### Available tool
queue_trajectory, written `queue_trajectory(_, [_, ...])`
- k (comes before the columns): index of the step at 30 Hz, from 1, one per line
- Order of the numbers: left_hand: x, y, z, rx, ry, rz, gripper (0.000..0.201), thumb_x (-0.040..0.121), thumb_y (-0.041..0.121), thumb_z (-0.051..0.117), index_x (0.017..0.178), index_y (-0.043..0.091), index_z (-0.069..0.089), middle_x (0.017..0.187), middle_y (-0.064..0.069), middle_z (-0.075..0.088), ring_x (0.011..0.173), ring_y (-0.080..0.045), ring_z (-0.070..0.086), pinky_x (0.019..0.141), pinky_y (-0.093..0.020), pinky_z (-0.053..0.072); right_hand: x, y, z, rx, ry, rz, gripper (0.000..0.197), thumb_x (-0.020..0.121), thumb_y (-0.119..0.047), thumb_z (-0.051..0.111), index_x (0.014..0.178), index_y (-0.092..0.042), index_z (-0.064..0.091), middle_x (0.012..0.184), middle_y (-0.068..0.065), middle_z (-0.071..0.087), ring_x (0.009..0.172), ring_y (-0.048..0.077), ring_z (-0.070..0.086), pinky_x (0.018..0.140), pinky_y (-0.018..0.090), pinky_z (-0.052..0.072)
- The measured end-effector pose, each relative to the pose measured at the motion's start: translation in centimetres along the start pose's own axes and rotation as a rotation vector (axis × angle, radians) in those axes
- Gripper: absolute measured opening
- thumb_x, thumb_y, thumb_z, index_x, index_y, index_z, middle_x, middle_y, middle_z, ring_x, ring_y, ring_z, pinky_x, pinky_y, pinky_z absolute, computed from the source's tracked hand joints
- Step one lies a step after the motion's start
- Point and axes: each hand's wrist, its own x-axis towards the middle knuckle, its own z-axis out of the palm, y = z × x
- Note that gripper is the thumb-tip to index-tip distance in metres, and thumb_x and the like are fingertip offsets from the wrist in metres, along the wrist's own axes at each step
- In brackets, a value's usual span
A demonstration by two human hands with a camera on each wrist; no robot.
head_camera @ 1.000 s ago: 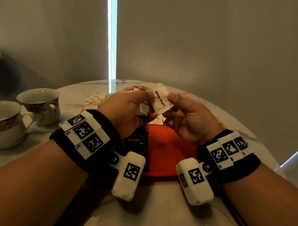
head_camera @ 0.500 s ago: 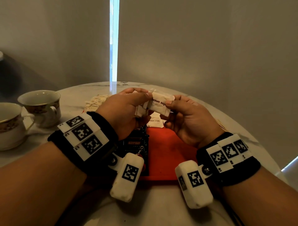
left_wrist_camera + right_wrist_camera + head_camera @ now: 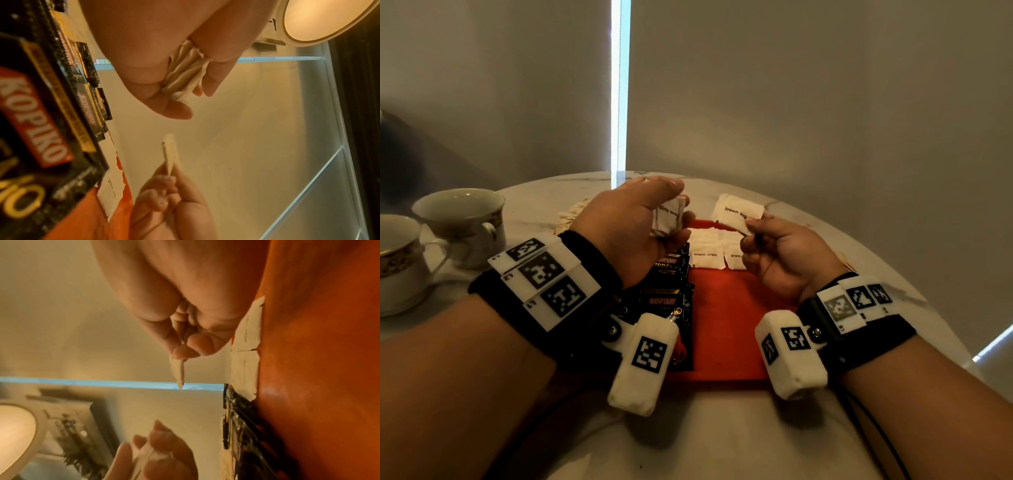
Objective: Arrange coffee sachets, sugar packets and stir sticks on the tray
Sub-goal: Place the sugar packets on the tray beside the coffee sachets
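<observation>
A red tray (image 3: 726, 318) lies on the table in front of me. Black Kopiko coffee sachets (image 3: 671, 298) overlap along its left side. Two white brown sugar packets (image 3: 705, 254) lie flat at its far end. My left hand (image 3: 674, 219) grips a bunch of sugar packets (image 3: 667, 219) above the tray's far left; the bunch (image 3: 183, 76) shows edge-on in the left wrist view. My right hand (image 3: 751, 229) pinches one sugar packet (image 3: 738, 213) by its corner, held over the tray's far end; the right wrist view shows this packet (image 3: 179, 371) edge-on.
Two teacups (image 3: 462, 222) stand on saucers at the table's left. A heap of pale paper-wrapped items (image 3: 571, 217) lies behind my left hand. The round marble table (image 3: 722, 428) ends close on the right, with a wall behind it.
My hands have drawn apart. The right hand has pulled one sugar packet out of the left hand's bunch and carried it to the right. The view has tilted down, so more of the tray shows.
</observation>
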Motion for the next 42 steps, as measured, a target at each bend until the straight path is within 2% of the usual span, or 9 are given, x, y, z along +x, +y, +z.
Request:
queue_trajectory(6, [-0.1,0.3,-0.1,-0.013,-0.004,-0.015,0.018,0.095,0.019,0.064,0.111,0.014,0.057,0.106,-0.011,0.063,0.083,-0.021,0.064,0.053,-0.025,0.053,0.8,1.1,-0.7,-0.082,0.007,0.226,0.011,0.097,-0.006,0.053,0.103,-0.005,0.062,0.098,0.009,0.059,0.053,0.007,0.049,0.040,0.017,0.033])
queue_trajectory(9, [0.0,0.3,-0.1,-0.016,0.001,-0.021,0.021,0.095,0.020,0.065,0.113,0.014,0.056,0.104,-0.011,0.063,0.080,-0.020,0.065,0.052,-0.024,0.053,0.9,1.5,-0.6,-0.180,-0.002,0.273,0.009,0.097,-0.004,0.053,0.097,-0.007,0.062,0.092,0.007,0.064,0.055,0.007,0.047,0.044,0.017,0.034])
queue_trajectory(11, [0.0,0.3,0.0,-0.019,0.002,-0.018,0.022,0.095,0.020,0.064,0.114,0.012,0.056,0.101,-0.010,0.063,0.076,-0.018,0.065,0.051,-0.024,0.052,0.8,1.5,-0.4,-0.211,-0.014,0.290,0.015,0.098,-0.003,0.051,0.107,-0.007,0.063,0.094,0.007,0.066,0.055,0.006,0.047,0.044,0.016,0.034])
queue_trajectory(14, [-0.1,0.4,0.1,-0.015,-0.001,-0.012,0.017,0.096,0.019,0.063,0.111,0.013,0.056,0.099,-0.009,0.063,0.075,-0.018,0.064,0.051,-0.023,0.053,0.6,1.5,0.0,-0.255,0.019,0.283,0.030,0.098,0.002,0.049,0.125,-0.005,0.059,0.106,0.011,0.064,0.057,0.007,0.049,0.042,0.014,0.035])
queue_trajectory(19, [-0.3,0.5,0.2,-0.015,0.002,-0.013,0.022,0.097,0.019,0.062,0.117,0.012,0.055,0.099,-0.009,0.063,0.076,-0.017,0.064,0.053,-0.023,0.054,0.2,1.3,0.2,-0.331,0.044,0.266,0.016,0.097,0.006,0.052,0.096,-0.007,0.061,0.074,0.005,0.063,0.057,0.009,0.050,0.041,0.015,0.035])
queue_trajectory(27, [-0.3,0.3,0.1,-0.018,0.017,-0.014,0.038,0.096,0.019,0.063,0.131,0.008,0.054,0.105,-0.011,0.062,0.079,-0.019,0.064,0.054,-0.024,0.054,-0.1,1.3,0.2,-0.369,0.055,0.242,0.020,0.096,0.006,0.053,0.111,-0.005,0.060,0.081,0.008,0.062,0.059,0.011,0.054,0.045,0.017,0.041])
queue_trajectory(32, [-0.3,0.3,0.2,-0.023,0.008,-0.025,0.031,0.096,0.019,0.063,0.125,0.010,0.055,0.106,-0.012,0.062,0.081,-0.020,0.064,0.053,-0.024,0.054,-0.3,1.2,0.0,-0.418,0.072,0.192,0.023,0.097,0.003,0.055,0.120,-0.001,0.060,0.087,0.012,0.062,0.061,0.012,0.060,0.047,0.018,0.050])
queue_trajectory(37, [-0.2,0.4,0.1,-0.046,-0.010,-0.050,0.023,0.095,0.016,0.062,0.116,0.009,0.058,0.107,-0.013,0.061,0.084,-0.022,0.065,0.055,-0.025,0.055,-0.4,1.3,0.0,-0.433,0.088,0.190,0.020,0.098,-0.002,0.055,0.117,-0.004,0.062,0.109,0.019,0.066,0.063,0.015,0.067,0.048,0.020,0.052])
queue_trajectory(42, [-0.5,0.5,0.0,-0.060,-0.038,-0.049,0.014,0.097,0.012,0.051,0.106,0.008,0.061,0.106,-0.015,0.058,0.087,-0.025,0.064,0.059,-0.027,0.057,0.0,1.4,-0.1,-0.429,0.138,0.148,0.021,0.097,-0.013,0.061,0.117,-0.006,0.063,0.098,0.010,0.063,0.068,0.015,0.063,0.050,0.023,0.048])
